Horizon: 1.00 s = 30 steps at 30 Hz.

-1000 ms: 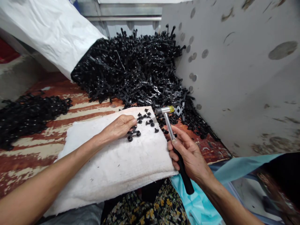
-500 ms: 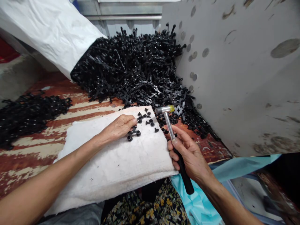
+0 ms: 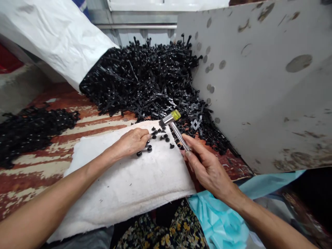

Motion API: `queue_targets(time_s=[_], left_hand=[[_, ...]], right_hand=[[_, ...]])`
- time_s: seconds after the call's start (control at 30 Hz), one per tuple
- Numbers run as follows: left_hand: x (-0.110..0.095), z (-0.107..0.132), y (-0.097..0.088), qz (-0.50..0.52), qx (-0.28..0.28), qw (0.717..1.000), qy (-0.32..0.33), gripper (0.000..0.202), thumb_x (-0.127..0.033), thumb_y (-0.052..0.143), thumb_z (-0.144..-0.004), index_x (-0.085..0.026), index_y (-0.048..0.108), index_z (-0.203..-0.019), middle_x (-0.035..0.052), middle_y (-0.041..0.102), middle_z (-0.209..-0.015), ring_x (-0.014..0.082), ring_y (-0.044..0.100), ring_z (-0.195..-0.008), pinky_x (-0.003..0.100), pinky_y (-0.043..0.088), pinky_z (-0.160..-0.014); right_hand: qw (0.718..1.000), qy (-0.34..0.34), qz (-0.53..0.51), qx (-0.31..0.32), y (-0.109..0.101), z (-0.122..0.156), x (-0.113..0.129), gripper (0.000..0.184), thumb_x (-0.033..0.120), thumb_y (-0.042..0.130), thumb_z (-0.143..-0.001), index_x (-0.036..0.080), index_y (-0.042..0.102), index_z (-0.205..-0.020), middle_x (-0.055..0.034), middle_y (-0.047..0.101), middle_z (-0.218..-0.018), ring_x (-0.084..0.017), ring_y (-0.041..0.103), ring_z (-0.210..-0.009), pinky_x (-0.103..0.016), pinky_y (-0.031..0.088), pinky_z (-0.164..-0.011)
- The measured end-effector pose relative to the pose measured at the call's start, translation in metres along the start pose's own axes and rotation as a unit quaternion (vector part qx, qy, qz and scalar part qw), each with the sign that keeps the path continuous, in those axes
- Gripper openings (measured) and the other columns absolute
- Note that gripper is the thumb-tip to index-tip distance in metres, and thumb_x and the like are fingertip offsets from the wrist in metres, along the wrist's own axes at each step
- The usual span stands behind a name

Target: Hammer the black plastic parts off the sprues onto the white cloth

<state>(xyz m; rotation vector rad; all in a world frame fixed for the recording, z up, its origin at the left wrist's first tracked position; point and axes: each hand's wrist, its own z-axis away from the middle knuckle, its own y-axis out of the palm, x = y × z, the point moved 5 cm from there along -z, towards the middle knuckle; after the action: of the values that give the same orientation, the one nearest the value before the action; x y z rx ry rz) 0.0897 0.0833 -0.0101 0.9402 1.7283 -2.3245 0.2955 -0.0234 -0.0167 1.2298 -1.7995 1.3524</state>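
Observation:
My right hand point(image 3: 207, 169) is closed round the shaft of a small hammer point(image 3: 174, 127) with a metal head and a yellow face. The hammer head hovers just above several small black studs point(image 3: 166, 137) on a white cloth pad point(image 3: 124, 183). My left hand point(image 3: 131, 141) rests on the pad with its fingers curled, pinching a small black plastic piece point(image 3: 145, 148) that lies flat on the cloth. The hammer head is a short way up and to the right of my left fingertips.
A big heap of black plastic strips point(image 3: 147, 76) spills from a white sack point(image 3: 57, 38) behind the pad. A smaller black heap point(image 3: 31, 128) lies at the left on the worn red tabletop point(image 3: 33, 169). A grey spotted board point(image 3: 259, 79) stands at the right; blue plastic point(image 3: 218, 218) hangs below.
The hammer head has swung left and down toward the studs by my left fingers, and my right hand has tilted over. The left hand stays on the black piece.

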Motion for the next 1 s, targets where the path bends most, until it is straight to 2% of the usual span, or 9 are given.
queue_targets(time_s=[0.07,0.17,0.27,0.37,0.5,0.77,1.0], left_hand=[[0.000,0.000,0.001,0.002,0.003,1.000,-0.007,0.029,-0.034,0.041,-0.085,-0.021,0.041,-0.059,-0.0021,0.042,-0.054,0.0137,0.040,-0.053,0.028,0.027,-0.054],[-0.002,0.000,0.002,0.013,0.002,1.000,-0.007,0.028,-0.032,0.041,-0.085,-0.021,0.043,-0.060,-0.0018,0.044,-0.055,0.0138,0.041,-0.054,0.029,0.029,-0.054],[-0.003,0.000,0.002,0.027,0.000,1.000,-0.003,0.029,-0.030,0.041,-0.085,-0.021,0.041,-0.057,-0.0027,0.041,-0.054,0.0129,0.039,-0.053,0.028,0.028,-0.054],[-0.003,0.002,0.000,0.072,0.005,0.997,-0.005,0.031,-0.031,0.041,-0.085,-0.021,0.039,-0.057,-0.0040,0.037,-0.053,0.0112,0.035,-0.051,0.027,0.027,-0.052],[-0.007,0.004,-0.002,0.129,0.055,0.990,-0.013,0.032,-0.031,0.041,-0.087,-0.020,0.040,-0.056,-0.0046,0.037,-0.054,0.0101,0.033,-0.050,0.025,0.027,-0.049],[-0.004,0.000,-0.006,0.101,0.050,0.993,-0.018,0.029,-0.022,0.044,-0.085,-0.020,0.042,-0.056,-0.0040,0.038,-0.054,0.0102,0.033,-0.051,0.026,0.026,-0.051],[0.004,-0.005,-0.004,0.063,0.055,0.996,0.025,0.025,-0.025,0.043,-0.084,-0.020,0.042,-0.059,-0.0030,0.042,-0.057,0.0116,0.039,-0.055,0.025,0.029,-0.053]], right_hand=[[0.994,-0.085,0.067,-0.005,-0.001,-0.007,0.008,0.054,0.011,0.045,-0.094,0.026,0.046,-0.146,-0.0085,0.061,-0.138,-0.023,0.059,-0.123,-0.044,0.051,-0.102],[0.980,-0.124,0.150,0.047,0.007,-0.011,0.007,0.059,0.005,0.041,-0.091,0.019,0.044,-0.148,-0.0143,0.065,-0.131,-0.027,0.062,-0.120,-0.049,0.052,-0.101],[0.965,-0.101,0.218,0.101,0.014,-0.011,0.002,0.056,0.005,0.038,-0.091,0.012,0.045,-0.146,-0.0199,0.068,-0.120,-0.031,0.066,-0.110,-0.052,0.057,-0.091],[0.956,-0.085,0.255,0.117,0.015,-0.010,0.002,0.057,0.006,0.038,-0.091,0.012,0.044,-0.147,-0.0191,0.069,-0.112,-0.031,0.068,-0.103,-0.051,0.059,-0.085],[0.948,-0.086,0.278,0.125,0.015,-0.011,0.005,0.058,0.005,0.039,-0.090,0.013,0.043,-0.147,-0.0174,0.069,-0.105,-0.030,0.069,-0.095,-0.049,0.060,-0.079],[0.945,-0.061,0.288,0.141,0.017,-0.013,0.005,0.058,0.005,0.038,-0.090,0.012,0.044,-0.147,-0.0161,0.069,-0.104,-0.028,0.068,-0.098,-0.045,0.057,-0.086],[0.944,-0.069,0.289,0.145,0.016,-0.014,0.006,0.058,0.005,0.037,-0.090,0.011,0.044,-0.147,-0.0162,0.069,-0.102,-0.027,0.068,-0.095,-0.044,0.057,-0.084]])
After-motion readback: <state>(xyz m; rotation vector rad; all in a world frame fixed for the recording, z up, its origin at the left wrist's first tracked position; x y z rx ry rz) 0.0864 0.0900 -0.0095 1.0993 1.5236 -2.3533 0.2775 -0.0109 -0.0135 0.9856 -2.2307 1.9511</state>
